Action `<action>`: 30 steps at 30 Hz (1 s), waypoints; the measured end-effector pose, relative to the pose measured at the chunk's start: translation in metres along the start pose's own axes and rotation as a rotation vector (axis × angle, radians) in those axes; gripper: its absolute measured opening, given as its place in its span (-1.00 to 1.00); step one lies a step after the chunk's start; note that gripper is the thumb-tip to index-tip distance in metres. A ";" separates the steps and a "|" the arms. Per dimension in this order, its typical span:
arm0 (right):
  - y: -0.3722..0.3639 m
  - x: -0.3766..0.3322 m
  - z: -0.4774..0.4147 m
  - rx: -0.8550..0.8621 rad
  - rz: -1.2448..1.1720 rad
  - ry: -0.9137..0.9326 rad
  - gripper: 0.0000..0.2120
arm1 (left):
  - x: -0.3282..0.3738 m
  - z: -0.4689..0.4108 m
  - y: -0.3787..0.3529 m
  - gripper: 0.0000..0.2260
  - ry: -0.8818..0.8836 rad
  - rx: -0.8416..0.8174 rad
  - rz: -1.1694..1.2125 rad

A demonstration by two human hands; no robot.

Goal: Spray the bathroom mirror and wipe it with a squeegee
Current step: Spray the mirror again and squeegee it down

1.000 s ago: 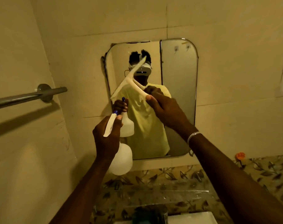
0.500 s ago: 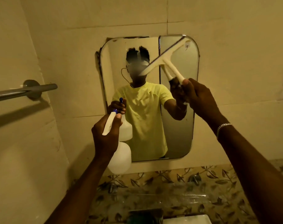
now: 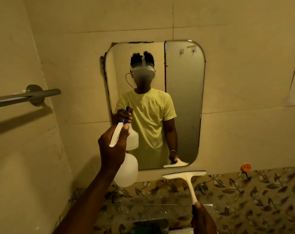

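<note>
The rounded wall mirror [image 3: 185, 98] hangs straight ahead and reflects a person in a yellow shirt. My left hand [image 3: 112, 146] grips a white spray bottle [image 3: 126, 171] by its neck, blue nozzle pointing at the mirror's lower left. My right hand [image 3: 203, 218] holds the white squeegee [image 3: 188, 179] by the end of its handle, low at the bottom of the frame. The squeegee's blade lies level just below the mirror's bottom edge, off the glass.
A metal towel bar [image 3: 25, 97] juts from the left wall at about head height. Below the mirror runs a band of leaf-patterned tiles [image 3: 261, 200] with a small orange object [image 3: 246, 167] at its top right. A glass shelf [image 3: 151, 208] sits under it.
My right hand has swept the squeegee from the mirror's upper part down past its bottom edge. The left hand with the bottle has stayed in place.
</note>
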State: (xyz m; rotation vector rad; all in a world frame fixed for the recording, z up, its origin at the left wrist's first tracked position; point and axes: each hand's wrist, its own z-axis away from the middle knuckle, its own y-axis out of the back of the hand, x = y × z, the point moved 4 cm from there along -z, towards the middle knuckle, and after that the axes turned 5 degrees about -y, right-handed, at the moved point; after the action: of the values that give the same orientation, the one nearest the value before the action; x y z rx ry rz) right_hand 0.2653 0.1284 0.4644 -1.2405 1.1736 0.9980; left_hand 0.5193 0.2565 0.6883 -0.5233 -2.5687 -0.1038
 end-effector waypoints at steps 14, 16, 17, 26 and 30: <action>-0.196 -0.288 0.022 -0.556 -0.502 0.225 -0.56 | -0.010 -0.006 0.049 -0.58 -0.058 0.044 -0.103; -0.224 -0.286 0.051 -0.568 -0.424 0.248 -0.57 | -0.014 -0.008 0.055 -0.58 -0.061 0.046 -0.111; -0.231 -0.279 0.063 -0.560 -0.373 0.277 -0.61 | -0.016 -0.008 0.057 -0.59 -0.064 0.050 -0.124; -0.150 -0.064 0.052 -0.501 0.012 0.232 -0.56 | -0.032 -0.007 0.063 -0.67 -0.031 0.082 -0.123; -0.095 0.027 0.044 -0.425 0.251 0.127 -0.36 | -0.032 -0.002 0.055 -0.65 -0.041 0.071 -0.142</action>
State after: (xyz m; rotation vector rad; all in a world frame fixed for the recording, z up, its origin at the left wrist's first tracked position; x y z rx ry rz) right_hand 0.3678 0.1618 0.4510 -1.5312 1.2782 1.4258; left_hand 0.5670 0.2962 0.6724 -0.3198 -2.6366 -0.0513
